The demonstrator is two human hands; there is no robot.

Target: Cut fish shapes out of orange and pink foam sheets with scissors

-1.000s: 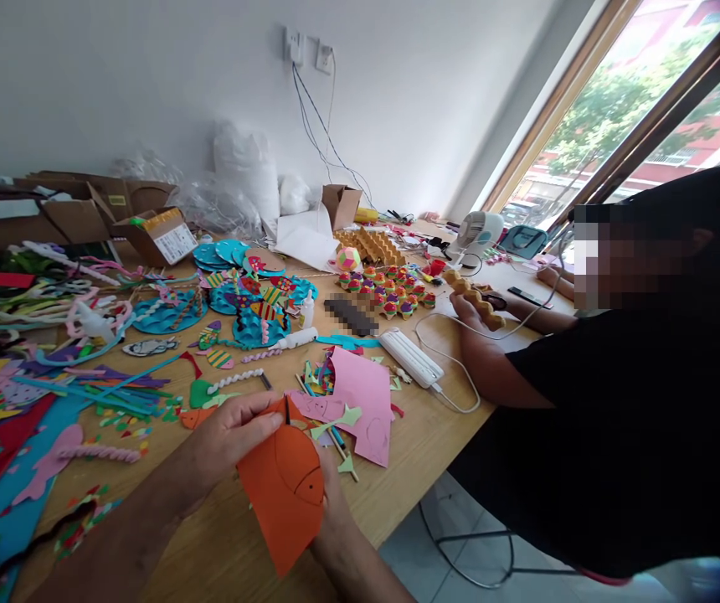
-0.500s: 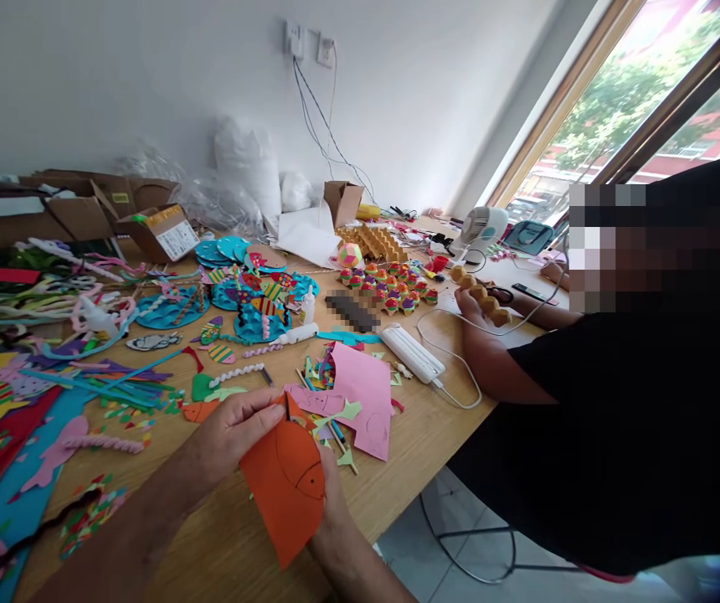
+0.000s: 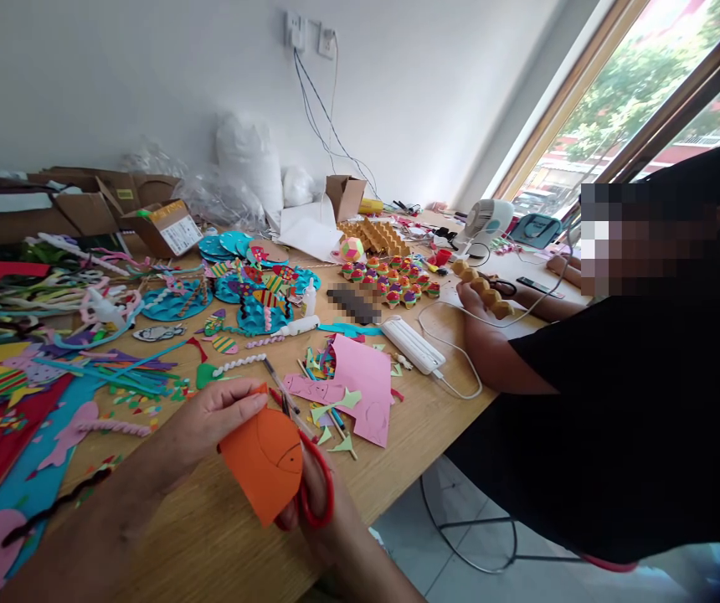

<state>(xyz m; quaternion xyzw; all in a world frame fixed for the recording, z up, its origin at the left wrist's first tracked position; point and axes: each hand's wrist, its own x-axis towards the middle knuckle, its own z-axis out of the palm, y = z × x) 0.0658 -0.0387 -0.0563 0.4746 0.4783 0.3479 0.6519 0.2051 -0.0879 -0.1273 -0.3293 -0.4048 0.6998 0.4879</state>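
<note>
Bare tabletop (image 3: 203,540) gave passage between the forearms (image 3: 112,511). Pink paper (image 3: 367,373) and a power strip (image 3: 411,345) obstructed the way forward.

A flat orange paper sheet (image 3: 250,469) with a dark-lined fish drawing (image 3: 278,440) slants down from its pinch in the left hand (image 3: 225,414); red-handled scissors (image 3: 328,481) sit in the right hand (image 3: 335,523), partly behind the sheet.
</note>
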